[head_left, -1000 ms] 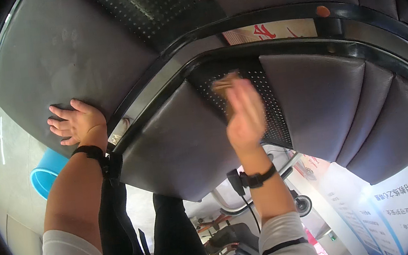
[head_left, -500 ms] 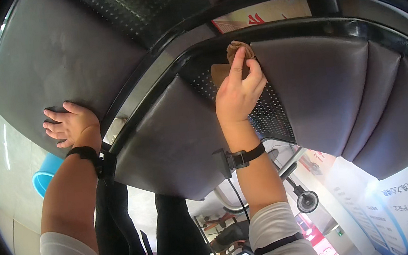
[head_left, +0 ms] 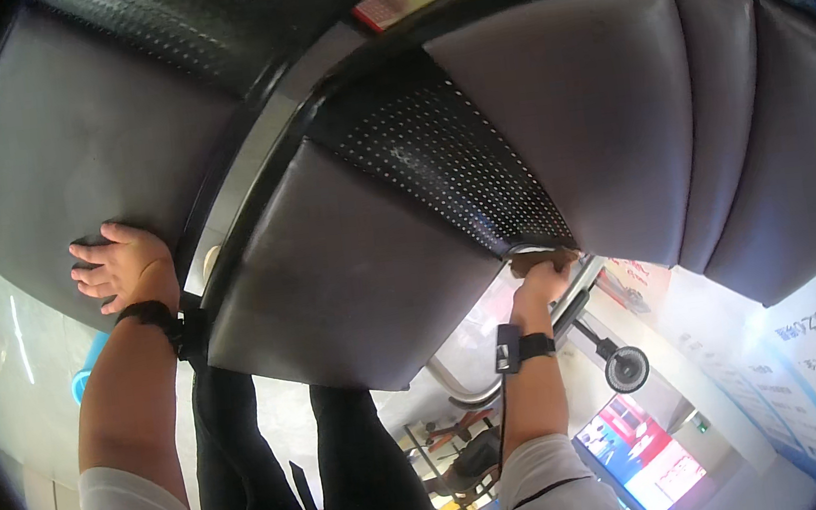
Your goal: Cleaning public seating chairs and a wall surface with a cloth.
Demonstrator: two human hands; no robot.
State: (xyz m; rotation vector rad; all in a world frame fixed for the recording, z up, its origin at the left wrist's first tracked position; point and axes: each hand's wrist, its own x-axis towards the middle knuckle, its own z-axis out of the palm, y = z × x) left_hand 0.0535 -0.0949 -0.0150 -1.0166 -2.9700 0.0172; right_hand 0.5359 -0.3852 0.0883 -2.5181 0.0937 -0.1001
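My left hand (head_left: 127,265) lies with fingers spread on a dark grey-brown padded seat (head_left: 92,130) of a bench at the left. My right hand (head_left: 546,285) grips a brown cloth (head_left: 535,260) at the near end of a black perforated metal panel (head_left: 446,145). That panel runs between a seat cushion (head_left: 348,262) and a ribbed back cushion (head_left: 573,115) of the neighbouring seat. Most of the cloth is hidden by the hand and the panel's edge. Black straps with small devices circle both wrists.
A shiny black frame rail (head_left: 262,211) separates the two seats. Near my right forearm are a bent metal tube (head_left: 454,391) and a round-ended grey fitting (head_left: 626,368). A light blue bucket (head_left: 86,380) stands on the floor at left. A bright screen (head_left: 642,450) shows lower right.
My right hand has brought the cloth from the panel's far end to its near end, toward me. The left hand stays on its seat. The view has shifted slightly.
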